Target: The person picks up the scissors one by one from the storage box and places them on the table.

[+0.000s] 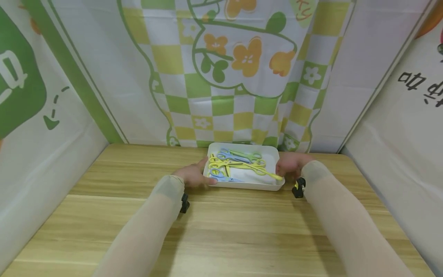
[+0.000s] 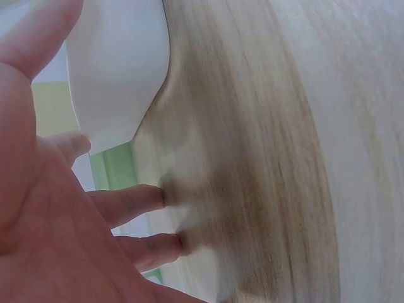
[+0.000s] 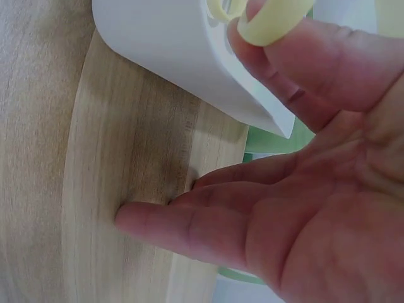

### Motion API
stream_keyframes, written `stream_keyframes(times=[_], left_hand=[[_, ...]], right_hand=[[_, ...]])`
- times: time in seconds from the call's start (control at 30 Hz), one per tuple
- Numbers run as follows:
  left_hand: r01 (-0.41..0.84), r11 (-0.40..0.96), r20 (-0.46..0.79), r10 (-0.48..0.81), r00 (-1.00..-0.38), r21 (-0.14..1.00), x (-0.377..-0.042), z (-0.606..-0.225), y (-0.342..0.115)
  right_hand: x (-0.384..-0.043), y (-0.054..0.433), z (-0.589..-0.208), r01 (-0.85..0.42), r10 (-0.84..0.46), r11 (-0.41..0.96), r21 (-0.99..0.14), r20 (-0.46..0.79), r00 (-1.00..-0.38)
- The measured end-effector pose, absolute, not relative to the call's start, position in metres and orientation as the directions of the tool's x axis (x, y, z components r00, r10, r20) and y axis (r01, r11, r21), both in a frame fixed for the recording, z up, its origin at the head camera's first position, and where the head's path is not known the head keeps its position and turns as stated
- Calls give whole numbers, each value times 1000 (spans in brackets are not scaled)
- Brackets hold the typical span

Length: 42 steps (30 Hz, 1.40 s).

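At the right end of the white tray (image 1: 242, 185), the right grip (image 1: 292, 163) had thumb and finger pinching a yellow handle (image 3: 274, 22), probably scissors. Thing is, it ran into a tangle of other scissors (image 1: 233, 164) inside the tray, so a quick lift could've hooked a loop and dragged neighbours over the rim. Opposite, the left grip (image 1: 192, 175) was loose, fingers spread, thumb by the tray's edge. With no real clamp there, the tray might've skidded on the bench (image 1: 238, 231).
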<state>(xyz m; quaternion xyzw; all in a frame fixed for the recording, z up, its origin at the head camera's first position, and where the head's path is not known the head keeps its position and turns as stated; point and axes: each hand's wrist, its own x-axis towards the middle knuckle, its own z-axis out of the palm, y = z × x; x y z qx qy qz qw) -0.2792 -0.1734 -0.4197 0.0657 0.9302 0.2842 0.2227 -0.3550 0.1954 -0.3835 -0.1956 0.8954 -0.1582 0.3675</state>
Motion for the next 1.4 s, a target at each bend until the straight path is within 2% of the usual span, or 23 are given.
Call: stream_keyframes(times=[0.13, 0.37, 0.6, 0.77, 1.03, 1.2, 1.4], left_hand=[[10, 829, -368, 259, -893, 560, -274, -415, -173], [8, 815, -364, 268, -892, 580, -278, -421, -175], [-7, 815, -377, 261, -889, 580, -284, -425, -175], [27, 811, -350, 283, -893, 585, -277, -419, -173], [35, 834, -346, 267, -899, 551, -273, -417, -172], [30, 839, -352, 260, -899, 543, -273, -415, -171], [43, 834, -339, 270, -902, 550, -270, -413, -172]], right_hand=[[-353, 198, -382, -230, -474, 867, -442, -587, -657], [-349, 201, -382, -111, -453, 845, -523, -592, -667], [-344, 211, -385, -57, -461, 799, -599, -549, -698], [-338, 221, -387, 68, -457, 722, -689, -548, -701], [-336, 249, -393, 134, -462, 552, -823, -436, -773], [-333, 267, -394, 191, -477, 419, -888, -394, -786], [-329, 277, -392, 193, -456, 372, -908, -360, -814]])
